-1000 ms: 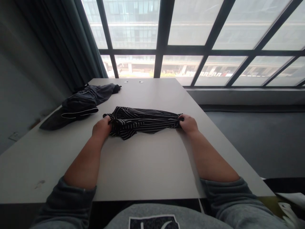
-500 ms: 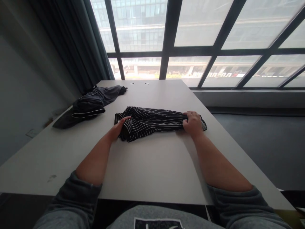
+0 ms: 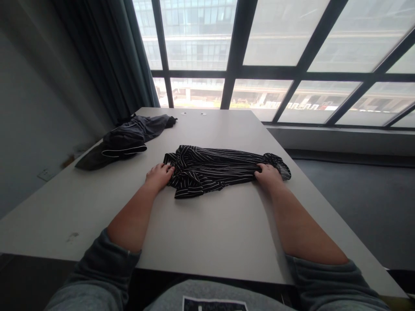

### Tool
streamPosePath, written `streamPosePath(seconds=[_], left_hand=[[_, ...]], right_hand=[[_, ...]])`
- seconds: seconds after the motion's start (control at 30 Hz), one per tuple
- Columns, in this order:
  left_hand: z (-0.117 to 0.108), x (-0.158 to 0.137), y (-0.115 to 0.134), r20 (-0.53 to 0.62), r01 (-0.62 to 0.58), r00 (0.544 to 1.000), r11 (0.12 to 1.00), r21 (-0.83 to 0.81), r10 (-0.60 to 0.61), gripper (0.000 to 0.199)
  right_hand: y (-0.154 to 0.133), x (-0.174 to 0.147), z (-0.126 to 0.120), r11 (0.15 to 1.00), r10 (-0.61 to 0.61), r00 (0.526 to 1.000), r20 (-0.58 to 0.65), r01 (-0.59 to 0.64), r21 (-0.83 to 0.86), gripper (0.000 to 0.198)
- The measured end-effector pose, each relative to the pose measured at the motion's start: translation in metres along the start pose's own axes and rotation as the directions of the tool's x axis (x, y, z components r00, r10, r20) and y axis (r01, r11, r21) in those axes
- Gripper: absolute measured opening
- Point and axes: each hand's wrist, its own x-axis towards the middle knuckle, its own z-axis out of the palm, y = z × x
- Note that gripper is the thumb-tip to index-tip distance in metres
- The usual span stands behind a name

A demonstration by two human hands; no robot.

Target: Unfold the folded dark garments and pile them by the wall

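A black shirt with thin white stripes (image 3: 223, 166) lies bunched lengthwise across the middle of the white table (image 3: 214, 233). At its left end, which looks like the collar, my left hand (image 3: 160, 176) has its fingers closed on the fabric edge. Toward the right end, my right hand (image 3: 269, 175) grips the near edge, with the fingertips on the cloth. Beyond that hand the rumpled hem spreads out, showing a paler patch. The folds hide part of the shirt's shape.
A dark grey garment with white piping (image 3: 129, 140) lies heaped at the table's far left. Behind it hangs a dark curtain (image 3: 106, 56). Large framed windows (image 3: 197, 39) stand past the far edge, and a wall socket (image 3: 46, 174) shows at left.
My left hand has turned more palm-down over the collar end. My right hand has come slightly nearer, uncovering the hem. The near left flap lies more spread out. The camera view has shifted slightly.
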Motion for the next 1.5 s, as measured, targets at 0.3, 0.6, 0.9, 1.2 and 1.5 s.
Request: streamPosePath(seconds=[0.3, 0.6, 0.9, 1.2, 1.5], left_hand=[[0.013, -0.002, 0.012, -0.071, -0.307, 0.951, 0.882, -0.359, 0.302, 0.077], [-0.007, -0.065, 0.079, -0.219, -0.83, 0.549, 0.496, -0.254, 0.807, 0.048], [-0.003, -0.095, 0.098, 0.161, -0.805, 0.499, 0.525, -0.277, 0.851, 0.03], [-0.019, -0.083, 0.085, 0.344, -0.556, 0.789, 0.83, 0.047, 0.509, 0.018], [-0.02, -0.075, 0.081, -0.011, -0.504, 0.864, 0.863, -0.022, 0.504, 0.004]], right_hand=[[-0.033, -0.022, -0.015, 0.97, -0.193, 0.932, -0.305, 0.229, 0.087, 0.047], [-0.122, -0.108, -0.031, 0.5, -0.573, 0.683, -0.453, 0.729, 0.468, 0.047], [-0.15, -0.116, 0.02, 0.544, -0.62, 0.76, -0.196, 0.597, 0.59, 0.023], [-0.131, -0.111, -0.013, 0.389, -0.868, 0.497, -0.004, 0.685, 0.615, 0.028], [-0.134, -0.114, -0.015, 0.365, -0.819, 0.539, -0.197, 0.754, 0.547, 0.023]])
